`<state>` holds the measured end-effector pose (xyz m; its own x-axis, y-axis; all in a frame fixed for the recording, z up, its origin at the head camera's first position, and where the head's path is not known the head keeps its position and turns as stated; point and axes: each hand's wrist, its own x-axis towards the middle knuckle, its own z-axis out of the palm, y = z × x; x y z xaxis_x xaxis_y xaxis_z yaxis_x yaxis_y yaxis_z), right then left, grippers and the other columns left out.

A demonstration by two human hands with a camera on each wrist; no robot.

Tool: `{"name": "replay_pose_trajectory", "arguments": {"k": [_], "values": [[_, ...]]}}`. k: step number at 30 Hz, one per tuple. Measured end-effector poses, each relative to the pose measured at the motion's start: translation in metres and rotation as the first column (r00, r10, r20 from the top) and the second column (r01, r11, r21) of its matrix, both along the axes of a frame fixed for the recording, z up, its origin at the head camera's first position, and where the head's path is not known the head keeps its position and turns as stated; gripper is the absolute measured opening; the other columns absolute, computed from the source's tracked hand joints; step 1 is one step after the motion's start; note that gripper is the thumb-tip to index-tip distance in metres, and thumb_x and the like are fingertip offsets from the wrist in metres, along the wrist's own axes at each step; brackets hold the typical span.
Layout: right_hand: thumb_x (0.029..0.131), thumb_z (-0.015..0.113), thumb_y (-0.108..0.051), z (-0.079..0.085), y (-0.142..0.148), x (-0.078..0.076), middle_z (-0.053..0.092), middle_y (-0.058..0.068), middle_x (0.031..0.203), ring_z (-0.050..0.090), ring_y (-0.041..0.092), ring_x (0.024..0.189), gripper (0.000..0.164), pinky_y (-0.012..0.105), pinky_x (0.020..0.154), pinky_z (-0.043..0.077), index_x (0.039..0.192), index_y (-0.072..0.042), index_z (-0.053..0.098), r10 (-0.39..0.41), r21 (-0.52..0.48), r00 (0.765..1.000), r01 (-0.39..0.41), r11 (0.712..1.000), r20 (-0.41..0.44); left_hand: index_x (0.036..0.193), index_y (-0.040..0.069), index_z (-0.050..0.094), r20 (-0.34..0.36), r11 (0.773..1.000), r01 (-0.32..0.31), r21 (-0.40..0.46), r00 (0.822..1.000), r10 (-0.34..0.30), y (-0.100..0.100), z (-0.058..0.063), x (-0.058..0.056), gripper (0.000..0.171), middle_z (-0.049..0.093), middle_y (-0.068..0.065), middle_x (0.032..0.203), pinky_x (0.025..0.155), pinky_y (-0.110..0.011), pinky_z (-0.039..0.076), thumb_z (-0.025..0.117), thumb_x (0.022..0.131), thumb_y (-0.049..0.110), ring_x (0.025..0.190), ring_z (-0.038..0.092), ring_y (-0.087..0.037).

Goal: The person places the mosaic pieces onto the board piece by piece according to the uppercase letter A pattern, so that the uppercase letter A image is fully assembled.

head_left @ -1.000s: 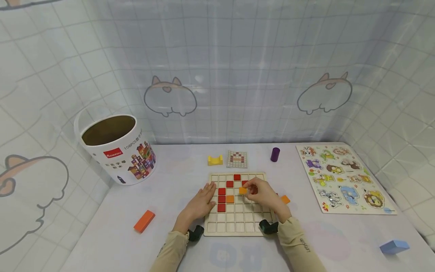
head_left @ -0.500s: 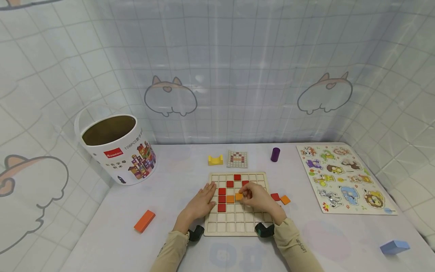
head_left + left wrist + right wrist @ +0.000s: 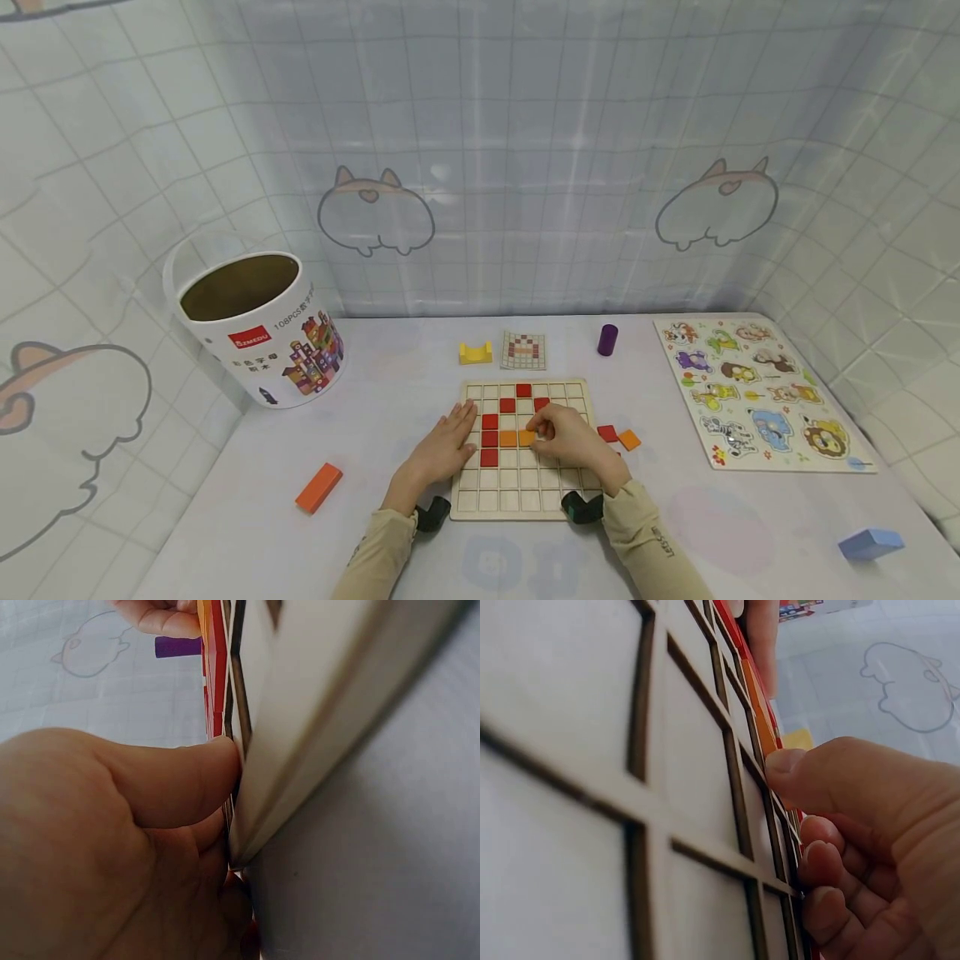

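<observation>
A wooden grid board (image 3: 517,502) lies on the table, with several red tiles (image 3: 489,458) and an orange tile (image 3: 507,438) set in its cells. My left hand (image 3: 441,446) rests on the board's left edge, its fingers extended; in the left wrist view the thumb (image 3: 187,780) touches the edge. With curled fingers my right hand (image 3: 573,437) pinches a second orange tile (image 3: 527,437), which lies in the cell directly right of the first. The right wrist view has the thumb (image 3: 817,776) against that tile; the fingertips partly hide it.
Right of the board lie a loose red tile (image 3: 607,433) and orange tile (image 3: 629,439). Behind it are a yellow block (image 3: 476,353), a pattern card (image 3: 523,352) and a purple cylinder (image 3: 607,340). A bucket (image 3: 262,350) stands left, an animal puzzle (image 3: 757,392) right.
My right hand has moved left and down across the board, bringing its orange tile into the cell beside the other orange one. The left hand has stayed in place.
</observation>
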<state>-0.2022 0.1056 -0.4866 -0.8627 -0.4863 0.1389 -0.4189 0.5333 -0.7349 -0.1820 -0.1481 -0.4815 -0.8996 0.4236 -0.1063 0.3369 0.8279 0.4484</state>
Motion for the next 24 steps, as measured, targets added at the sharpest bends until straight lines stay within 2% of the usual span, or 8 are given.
{"name": "replay_pose_trajectory", "arguments": {"k": [7,12,18,24], "values": [[0.079,0.074,-0.005,0.004,0.0,-0.001,0.058,-0.001,0.08,0.05,0.011,0.073,0.015,0.019,0.064,0.045,0.094,-0.005,0.07,-0.026,0.029,0.997,0.024,0.999,0.072,0.152,-0.002,0.023,0.004,1.0,-0.004,0.003,1.0,0.003,0.0,0.002,0.0,0.061,0.019,-0.018,0.161,0.122,-0.052,0.017,0.047,0.1,0.016,0.151,0.014,-0.034],[0.082,0.074,-0.006,0.002,0.001,-0.002,0.059,-0.001,0.082,0.051,0.011,0.074,0.017,0.018,0.064,0.045,0.098,-0.005,0.07,-0.019,0.028,0.996,0.017,0.999,0.081,0.152,-0.003,0.023,0.005,1.0,0.0,0.009,1.0,0.0,0.0,0.003,0.0,0.061,0.019,-0.018,0.161,0.122,-0.053,0.017,0.048,0.099,0.015,0.151,0.014,-0.035],[0.089,0.068,-0.013,0.01,0.011,-0.001,0.06,0.001,0.085,0.052,0.01,0.072,0.021,0.019,0.062,0.046,0.108,-0.003,0.07,-0.034,-0.061,0.996,0.039,0.997,0.083,0.152,-0.002,0.022,0.003,1.0,0.007,0.0,1.0,-0.007,0.0,0.003,0.001,0.06,0.018,-0.017,0.161,0.122,-0.052,0.017,0.047,0.101,0.017,0.151,0.014,-0.035],[0.091,0.067,-0.014,0.017,0.038,-0.006,0.063,0.004,0.087,0.053,0.009,0.072,0.024,0.02,0.063,0.046,0.112,-0.003,0.069,-0.149,-0.156,0.987,0.157,0.975,0.06,0.152,-0.003,0.023,-0.004,1.0,0.003,-0.005,1.0,-0.003,0.0,0.003,0.001,0.061,0.019,-0.017,0.161,0.122,-0.052,0.018,0.048,0.1,0.016,0.15,0.015,-0.035]]}}
